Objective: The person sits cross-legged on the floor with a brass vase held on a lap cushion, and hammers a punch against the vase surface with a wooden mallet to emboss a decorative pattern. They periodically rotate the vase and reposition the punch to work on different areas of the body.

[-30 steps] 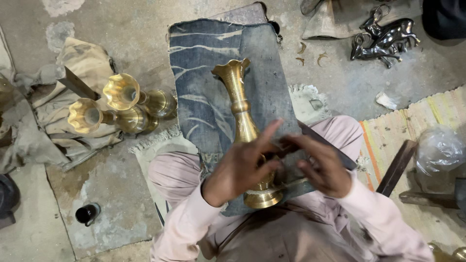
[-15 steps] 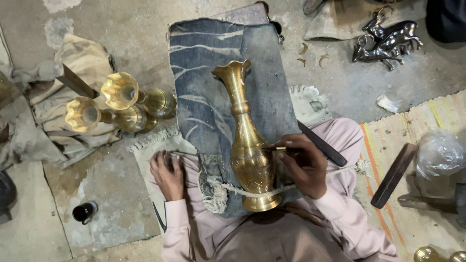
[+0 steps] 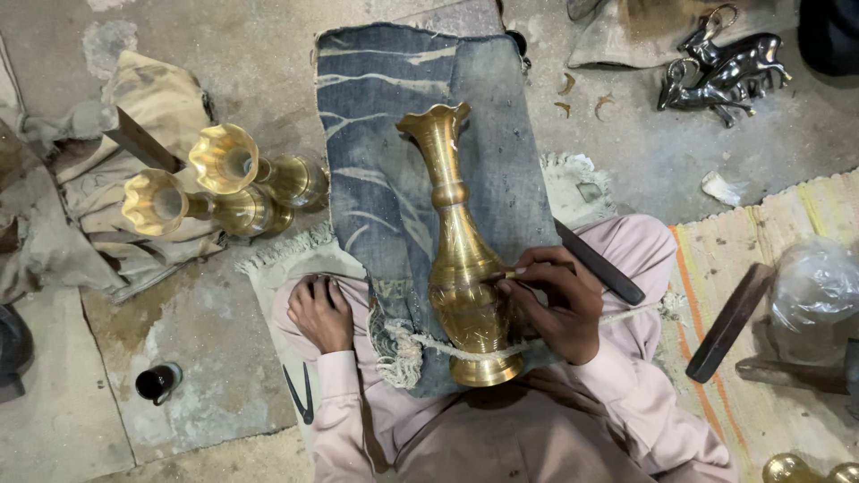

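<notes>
The right hand pinches a thin engraving tool against the brass vase, while the left hand rests open and empty on the knee.

1 crumpled clear plastic bag lies on the striped mat at right.

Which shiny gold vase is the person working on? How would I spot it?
Find the blue denim cloth spread over the person's lap in the middle. The tall brass vase lies on it, a cord looped around its base, with the right hand pressing a thin tool to its belly. Unlike the two brass vases lying to the left, it is being touched.
</notes>
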A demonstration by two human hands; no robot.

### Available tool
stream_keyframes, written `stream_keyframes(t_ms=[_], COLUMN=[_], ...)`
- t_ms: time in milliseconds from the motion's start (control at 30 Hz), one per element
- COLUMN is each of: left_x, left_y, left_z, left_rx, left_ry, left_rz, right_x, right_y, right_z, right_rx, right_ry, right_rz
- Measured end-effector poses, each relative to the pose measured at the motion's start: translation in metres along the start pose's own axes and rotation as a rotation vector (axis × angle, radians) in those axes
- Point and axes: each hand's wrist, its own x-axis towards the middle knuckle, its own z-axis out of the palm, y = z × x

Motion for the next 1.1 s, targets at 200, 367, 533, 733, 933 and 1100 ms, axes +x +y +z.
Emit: stream_keyframes(t_ms=[200,367,533,733,933,1100], left_x=[-0.002,-0.003,-0.004,-0.005,-0.005,-0.005], left_y=[-0.003,-0.004,-0.004,-0.004,-0.004,-0.005], left_z=[0.002,0.003,0.003,0.003,0.002,0.003], left_rx=[0.004,0.020,0.011,-0.002,0.001,0.007], left_ry=[0.008,-0.001,0.010,0.007,-0.004,-0.004], left_rz=[0.004,0.012,0.014,0.008,0.004,0.006], right_x=[0.008,0.012,0.014,0.012,0.012,0.012], right_y=[-0.009,-0.016,-0.019,-0.016,-0.016,-0.018], right_z=[0.003,0.005,0.003,0.000,0.004,0.006], right_rx=[-0.040,-0.023,-0.035,0.090,0.026,0.003], right_ry=[0.013,0.015,0.006,-0.023,0.016,0.019], right_rz=[0.046,0.120,0.135,0.194,0.152,0.149])
